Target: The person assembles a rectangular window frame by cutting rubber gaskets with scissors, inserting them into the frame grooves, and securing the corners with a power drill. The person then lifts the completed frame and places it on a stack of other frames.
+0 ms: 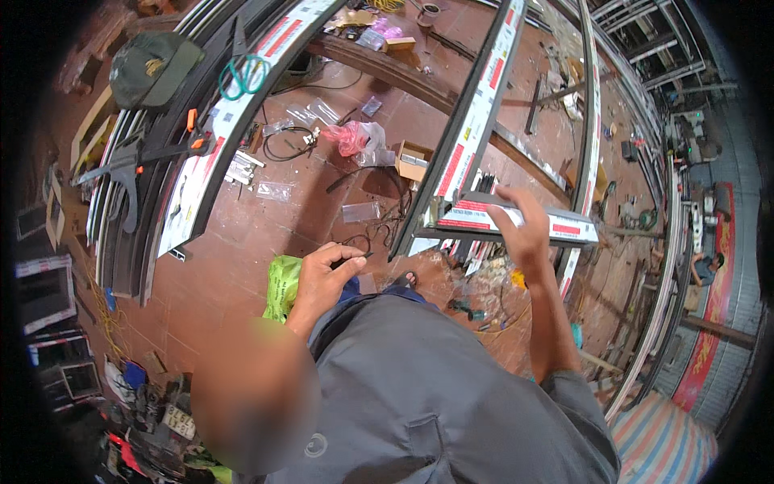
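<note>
Gripping a short straight bar (568, 229) of dark profile wrapped in white film with red labels, the right hand (528, 238) held it around the middle. Its thumb pressed against the filmed face, while the other fingers curled at the far edge, partly hidden. The short bar lay crosswise at the near end of a long bar (493, 68) with the same white and red film, the two meeting in a corner at the short bar's left end; whether they were fastened together could not be told.

Left of that corner and apart from the short bar, the left hand (324, 278) pinched a slim dark item (363, 256) between thumb and curled index finger, its tip turned toward the corner.

A bright green plastic bag (282, 284) showed beside the left wrist. On the reddish tiled floor (218, 270), a brown cardboard box (414, 172) stood near the long bar's left edge, with a pink plastic bag (351, 139) close by. Teal-handled scissors (244, 74) lay on a wide white-filmed bar (193, 189) at the left, near a dark green cap (153, 74).
</note>
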{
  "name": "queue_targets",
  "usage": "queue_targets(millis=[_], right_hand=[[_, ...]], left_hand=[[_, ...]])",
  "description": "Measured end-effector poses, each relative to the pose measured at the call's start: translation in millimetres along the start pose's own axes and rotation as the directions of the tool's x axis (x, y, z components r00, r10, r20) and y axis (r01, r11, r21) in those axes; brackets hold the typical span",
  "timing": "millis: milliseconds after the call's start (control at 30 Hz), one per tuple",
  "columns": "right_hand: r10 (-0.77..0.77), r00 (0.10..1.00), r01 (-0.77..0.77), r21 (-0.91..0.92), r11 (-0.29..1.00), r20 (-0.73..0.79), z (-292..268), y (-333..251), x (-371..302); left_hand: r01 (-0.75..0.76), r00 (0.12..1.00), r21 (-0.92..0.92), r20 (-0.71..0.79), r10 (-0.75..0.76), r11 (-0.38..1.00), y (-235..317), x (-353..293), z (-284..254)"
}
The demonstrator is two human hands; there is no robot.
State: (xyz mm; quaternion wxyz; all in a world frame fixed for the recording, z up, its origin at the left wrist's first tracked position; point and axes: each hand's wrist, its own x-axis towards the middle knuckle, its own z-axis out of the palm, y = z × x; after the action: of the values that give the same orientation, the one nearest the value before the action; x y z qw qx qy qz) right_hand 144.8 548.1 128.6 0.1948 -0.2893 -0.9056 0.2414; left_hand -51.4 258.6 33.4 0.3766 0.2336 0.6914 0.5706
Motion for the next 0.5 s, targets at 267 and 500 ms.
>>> queue_targets(millis=[267,500], right_hand=[[0.647,0.58,-0.673,0.739,0.037,0.495,33,55,-139],[0.654,0.517,-0.522,0.809,-0.271,0.552,62,68,-111]], left_hand=[[-0.087,0.994,0.222,0.077,0.071,0.971,5,27,52],[-0.026,0.998,0.249,0.065,0.01,0.968,12,47,84]])
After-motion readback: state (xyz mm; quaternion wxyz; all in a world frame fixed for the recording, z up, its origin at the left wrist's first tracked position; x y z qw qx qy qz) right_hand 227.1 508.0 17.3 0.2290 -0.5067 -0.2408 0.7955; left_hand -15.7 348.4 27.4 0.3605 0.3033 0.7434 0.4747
